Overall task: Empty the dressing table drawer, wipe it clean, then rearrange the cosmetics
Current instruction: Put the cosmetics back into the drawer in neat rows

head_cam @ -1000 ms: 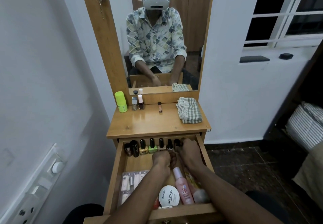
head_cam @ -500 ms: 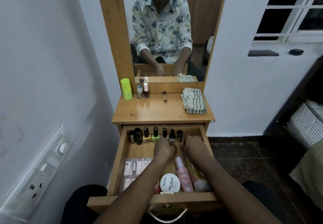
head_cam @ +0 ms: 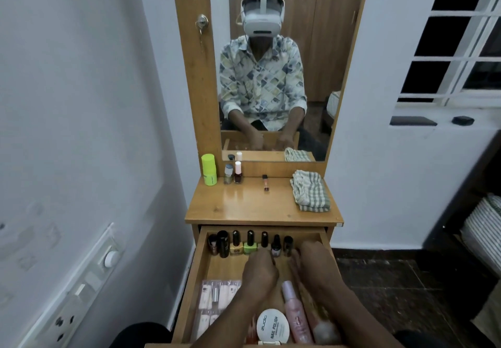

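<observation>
Our left hand [head_cam: 260, 269] and right hand [head_cam: 314, 262] are sitting in the drawer [head_cam: 199, 280] by nail polish bottles [head_cam: 250, 243], grips unclear; tub [head_cam: 272, 326] showing "ZUDIO NAIL POLISH".

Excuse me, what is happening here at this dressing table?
A person is at the dressing table with its drawer pulled open. The left hand and the right hand are both inside, by the row of nail polish bottles along the back; whether either grips one is hidden. A pink bottle, a round white tin and some packs lie nearer the front. A checked cloth lies untouched on the tabletop.
</observation>
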Demonstrator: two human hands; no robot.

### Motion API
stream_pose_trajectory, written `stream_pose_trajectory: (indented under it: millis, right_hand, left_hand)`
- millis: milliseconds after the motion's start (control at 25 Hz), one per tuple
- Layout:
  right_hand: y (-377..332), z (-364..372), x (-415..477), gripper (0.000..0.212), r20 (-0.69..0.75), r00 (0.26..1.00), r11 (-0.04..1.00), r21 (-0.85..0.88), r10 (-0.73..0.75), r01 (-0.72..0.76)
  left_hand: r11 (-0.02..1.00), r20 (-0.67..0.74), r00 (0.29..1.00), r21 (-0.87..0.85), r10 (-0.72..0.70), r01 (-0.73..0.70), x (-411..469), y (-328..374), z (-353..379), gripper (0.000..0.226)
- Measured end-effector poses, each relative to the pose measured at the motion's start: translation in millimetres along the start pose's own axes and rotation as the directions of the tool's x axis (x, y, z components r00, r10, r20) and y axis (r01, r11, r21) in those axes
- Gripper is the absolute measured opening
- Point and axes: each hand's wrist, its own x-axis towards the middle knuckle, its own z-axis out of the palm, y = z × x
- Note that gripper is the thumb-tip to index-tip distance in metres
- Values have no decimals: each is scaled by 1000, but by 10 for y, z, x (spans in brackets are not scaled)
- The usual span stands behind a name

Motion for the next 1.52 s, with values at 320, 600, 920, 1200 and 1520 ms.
stream_pose_trajectory:
  millis: [320, 600, 920, 1200, 1520]
  right_hand:
    - [-524, -294, 873, 23, -324, 942, 952, 248, -91, 177]
    - [-1201, -196, 1776, 50, -290, 930, 947, 158, -226, 279]
    - [-1312, -116, 2123, 40, -117, 892, 889, -203, -437, 410]
    - [-1168, -479, 1883, 22, -26, 911, 910, -47, -412, 411]
    - [-401, -485, 711, 23, 284, 881, 923, 51, -379, 381]
  left_hand:
    - [989, -161, 978, 91, 132, -118, -127, -131, -494, 19]
    - [973, -224, 962, 206, 155, -109, -109, -138, -517, 24]
    - [969, -259, 952, 222, 164, -106, -21, -243, -467, 24]
    - [997, -506, 861, -31, 47, -73, -46, -174, -605, 17]
    - [929, -258, 930, -190, 264, -316, -124, -144, -569, 38]
